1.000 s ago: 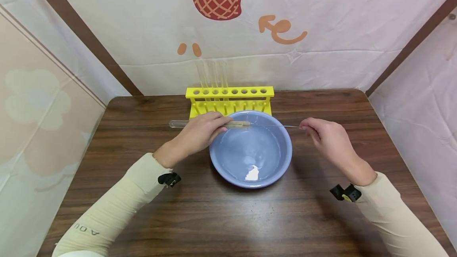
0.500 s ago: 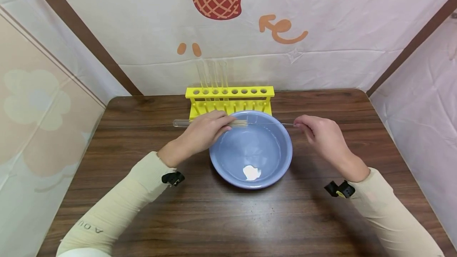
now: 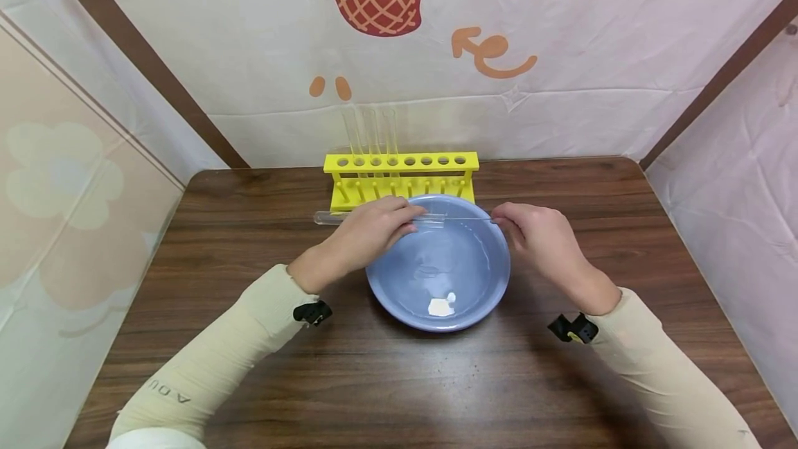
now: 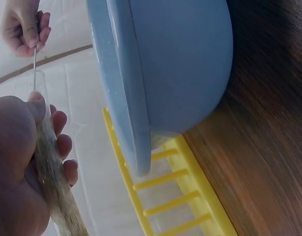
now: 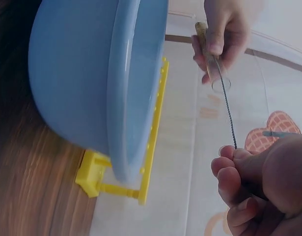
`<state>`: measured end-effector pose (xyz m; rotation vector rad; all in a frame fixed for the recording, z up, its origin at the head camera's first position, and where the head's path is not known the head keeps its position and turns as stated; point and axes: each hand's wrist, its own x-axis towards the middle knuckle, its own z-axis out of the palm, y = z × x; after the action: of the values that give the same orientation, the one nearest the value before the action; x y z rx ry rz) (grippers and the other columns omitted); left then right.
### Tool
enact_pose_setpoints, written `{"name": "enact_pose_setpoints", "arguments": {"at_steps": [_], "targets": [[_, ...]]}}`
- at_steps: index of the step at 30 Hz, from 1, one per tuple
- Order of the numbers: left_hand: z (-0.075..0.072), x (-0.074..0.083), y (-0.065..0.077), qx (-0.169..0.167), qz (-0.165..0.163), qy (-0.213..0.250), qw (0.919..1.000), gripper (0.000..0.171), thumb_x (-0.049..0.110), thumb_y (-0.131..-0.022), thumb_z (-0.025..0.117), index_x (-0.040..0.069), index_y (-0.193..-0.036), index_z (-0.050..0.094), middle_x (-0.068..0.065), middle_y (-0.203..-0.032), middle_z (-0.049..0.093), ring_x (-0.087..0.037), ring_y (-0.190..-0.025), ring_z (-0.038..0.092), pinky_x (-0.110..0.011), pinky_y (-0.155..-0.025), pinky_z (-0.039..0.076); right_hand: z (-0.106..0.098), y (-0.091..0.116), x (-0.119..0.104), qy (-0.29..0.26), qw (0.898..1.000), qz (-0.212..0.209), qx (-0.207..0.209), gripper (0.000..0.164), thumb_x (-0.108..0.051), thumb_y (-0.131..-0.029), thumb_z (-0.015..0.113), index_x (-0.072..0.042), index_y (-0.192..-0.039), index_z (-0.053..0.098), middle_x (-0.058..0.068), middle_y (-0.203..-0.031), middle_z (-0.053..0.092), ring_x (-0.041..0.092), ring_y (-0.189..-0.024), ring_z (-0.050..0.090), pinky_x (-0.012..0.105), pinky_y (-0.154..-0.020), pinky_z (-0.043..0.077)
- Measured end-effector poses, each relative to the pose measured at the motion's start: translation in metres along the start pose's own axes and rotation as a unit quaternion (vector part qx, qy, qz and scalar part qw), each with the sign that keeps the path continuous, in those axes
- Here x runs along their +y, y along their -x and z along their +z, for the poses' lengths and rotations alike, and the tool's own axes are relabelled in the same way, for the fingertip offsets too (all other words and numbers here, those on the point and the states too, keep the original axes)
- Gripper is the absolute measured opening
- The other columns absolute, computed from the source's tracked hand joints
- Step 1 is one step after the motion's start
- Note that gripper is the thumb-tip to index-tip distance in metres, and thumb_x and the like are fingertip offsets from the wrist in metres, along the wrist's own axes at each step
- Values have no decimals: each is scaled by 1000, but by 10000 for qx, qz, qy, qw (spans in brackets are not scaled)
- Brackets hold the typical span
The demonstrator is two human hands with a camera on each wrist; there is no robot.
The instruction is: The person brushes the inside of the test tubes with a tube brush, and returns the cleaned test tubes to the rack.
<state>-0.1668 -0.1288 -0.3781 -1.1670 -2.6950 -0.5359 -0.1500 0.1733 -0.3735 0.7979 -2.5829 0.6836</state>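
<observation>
My left hand (image 3: 377,227) grips a clear glass test tube (image 3: 327,218) around its middle, lying nearly level over the far left part of the blue basin (image 3: 438,326). A test tube brush (image 5: 229,115) runs into the tube's mouth, its pale bristles showing through the glass in the left wrist view. Thumb and fingertips of my right hand (image 3: 542,238) pinch the brush's thin twisted wire handle at the basin's right rim. The basin seems to hold water, with light reflecting off its surface. My left fingers hide part of the tube.
Behind the basin stands a yellow test tube rack (image 3: 402,166), partly covered by the rim. Three clear test tubes (image 3: 375,130) stand upright on its left side. A printed cloth (image 3: 592,75) hangs behind the wooden table (image 3: 262,380).
My right hand has moved left toward the tube, and the brush sits deeper inside it. My left hand has shifted slightly right with the tube.
</observation>
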Motion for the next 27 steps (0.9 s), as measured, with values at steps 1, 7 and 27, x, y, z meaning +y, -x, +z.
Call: {"name": "enact_pose_setpoints", "arguments": {"at_steps": [1,7,27], "targets": [[0,1,-1,-8,-14,6,10000,30,18,-101,65,8,-130,68,-6,-113,69,-22,-101,66,-38,-88,55,1,-1,-2,-6,10000,49,-48,9,0,-92,71,-6,-96,75,7,-90,76,25,-80,73,46,-70,57],[1,4,-3,-73,-99,40,9999,31,18,-102,64,8,-131,68,-7,-116,70,-23,-105,66,-39,-91,54,5,-5,-10,-12,9990,298,-337,11,-1,-94,70,-6,-101,76,8,-96,76,25,-85,73,47,-76,57],[0,5,-7,-16,56,-50,10000,32,21,-102,65,9,-132,68,-7,-114,70,-22,-101,67,-36,-88,55,12,-15,-18,-1170,9859,926,-763,11,-14,-98,67,-8,-91,74,0,-71,63,15,-61,53,30,-56,43]]}}
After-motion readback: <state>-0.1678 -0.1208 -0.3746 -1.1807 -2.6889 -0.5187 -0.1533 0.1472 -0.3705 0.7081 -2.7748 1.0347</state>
